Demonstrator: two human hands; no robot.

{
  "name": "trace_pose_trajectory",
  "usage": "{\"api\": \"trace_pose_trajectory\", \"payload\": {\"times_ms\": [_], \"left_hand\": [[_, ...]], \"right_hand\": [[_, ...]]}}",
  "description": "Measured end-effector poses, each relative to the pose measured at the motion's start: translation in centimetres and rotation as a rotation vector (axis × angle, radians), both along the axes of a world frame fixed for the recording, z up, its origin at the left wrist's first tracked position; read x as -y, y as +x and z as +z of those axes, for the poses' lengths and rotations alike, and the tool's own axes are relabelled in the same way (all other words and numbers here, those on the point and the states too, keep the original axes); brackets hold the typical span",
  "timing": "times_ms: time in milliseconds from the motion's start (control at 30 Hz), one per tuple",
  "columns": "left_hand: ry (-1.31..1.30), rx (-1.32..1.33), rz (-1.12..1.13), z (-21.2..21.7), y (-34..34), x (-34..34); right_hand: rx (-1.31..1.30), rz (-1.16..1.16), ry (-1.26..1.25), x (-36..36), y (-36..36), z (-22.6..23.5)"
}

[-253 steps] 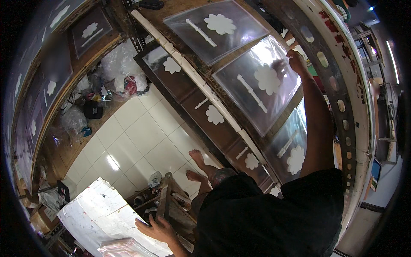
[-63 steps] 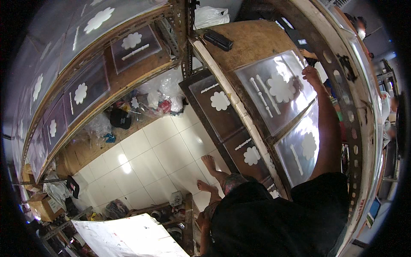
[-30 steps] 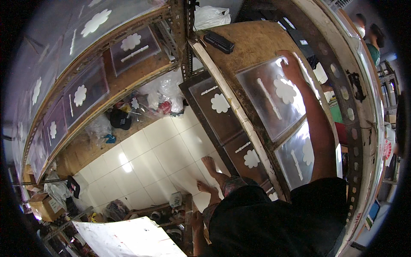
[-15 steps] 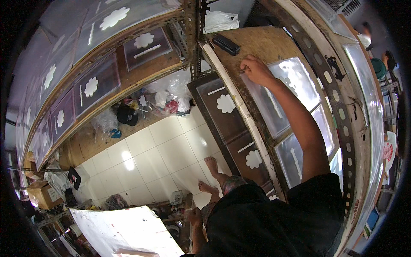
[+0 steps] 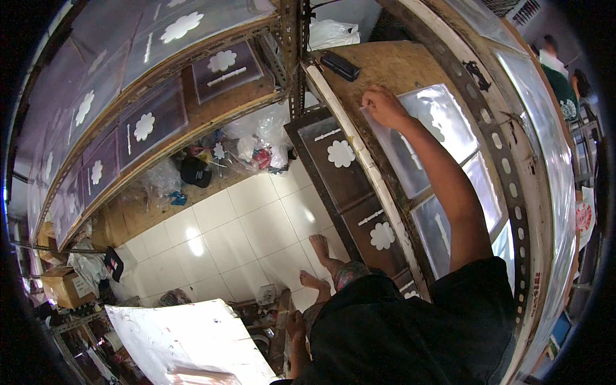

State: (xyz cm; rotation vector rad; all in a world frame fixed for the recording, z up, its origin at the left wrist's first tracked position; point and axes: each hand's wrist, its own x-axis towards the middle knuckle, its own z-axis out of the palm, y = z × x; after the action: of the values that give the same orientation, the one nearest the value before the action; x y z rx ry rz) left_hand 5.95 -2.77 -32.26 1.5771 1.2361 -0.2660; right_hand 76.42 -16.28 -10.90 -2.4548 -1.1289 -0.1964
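My right hand (image 5: 385, 107) reaches across the wooden shelf on the right, fingers pinched together at the near-left corner of a clear plastic sheet (image 5: 399, 144). White cut-out-like shapes, a flower and a narrow bar, show on this sheet, and glare whitens its far part. Another clear sheet (image 5: 428, 232) lies beside it, closer to my body. A black box-like object (image 5: 340, 65) rests on the shelf beyond my right hand. Down at my side hangs my left hand (image 5: 296, 325), near a low rack; its fingers are too small and shaded to make out.
Racks at left (image 5: 154, 122) and right hold similar sheets, with perforated metal posts (image 5: 299, 58) between them. A lower shelf (image 5: 321, 186) carries more sheets. Plastic bags (image 5: 266, 138) lie under the left rack. A white board (image 5: 186, 340) stands low left. People are far right.
My right hand has barely moved, its fingers drawn closer together at the sheet's corner. The whole view has shifted slightly. My left hand stays at my side.
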Motion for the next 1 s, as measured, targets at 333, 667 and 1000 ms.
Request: {"api": "trace_pose_trajectory", "payload": {"times_ms": [333, 667, 1000], "left_hand": [[-0.050, -0.027, -0.073, 2.1, 1.4, -0.9], [-0.088, 0.442, -0.083, 9.1, 6.0, -2.5], [0.268, 0.663, 0.155, 24.3, -0.1, -3.6]], "right_hand": [[-0.062, 0.016, 0.424, -6.3, -11.4, 0.9], [-0.892, 0.392, 0.380, -10.0, -39.4, -1.3], [-1.135, 0.145, -0.105, -0.6, -47.3, -25.1]]}}
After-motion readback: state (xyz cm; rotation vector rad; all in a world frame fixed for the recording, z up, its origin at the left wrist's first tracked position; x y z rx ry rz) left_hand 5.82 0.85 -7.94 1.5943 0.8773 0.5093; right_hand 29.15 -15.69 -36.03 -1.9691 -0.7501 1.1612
